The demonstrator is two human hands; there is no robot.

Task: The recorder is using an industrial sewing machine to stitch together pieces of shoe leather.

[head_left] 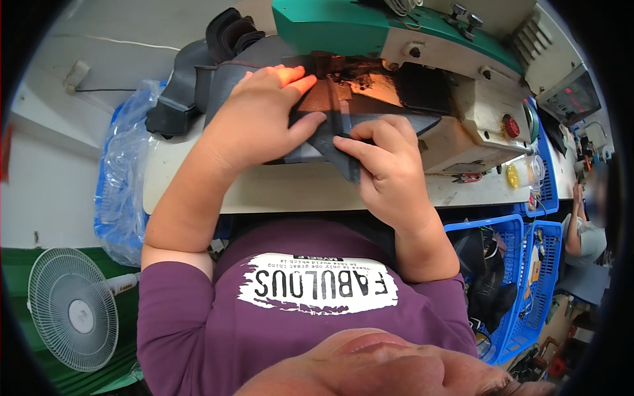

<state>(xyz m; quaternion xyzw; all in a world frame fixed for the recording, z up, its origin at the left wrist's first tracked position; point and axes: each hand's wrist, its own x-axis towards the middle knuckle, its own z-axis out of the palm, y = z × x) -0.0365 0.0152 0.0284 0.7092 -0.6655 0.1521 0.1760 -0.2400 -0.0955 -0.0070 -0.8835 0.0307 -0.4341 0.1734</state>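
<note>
A dark grey sheet of flexible material (228, 76) lies across the bed of a green and off-white industrial machine (337, 25), which looks like a sewing machine. Orange light falls on the working area under the machine's arm. My left hand (264, 115) rests flat on the sheet, fingers stretched toward the lit area and thumb apart. At the sheet's near edge, my right hand (389, 158) pinches a folded corner between thumb and fingers. A narrow folded strip runs from that corner toward the machine. The exact point where the machine meets the material is hard to make out.
Dark shaped pieces (177, 92) are piled at the back left. A plastic-lined blue basket (122, 178) stands left of the table (264, 191), above a white fan (76, 310). Blue baskets (505, 290) hold dark items at right. A yellow-topped container (522, 173) sits near another person (578, 231).
</note>
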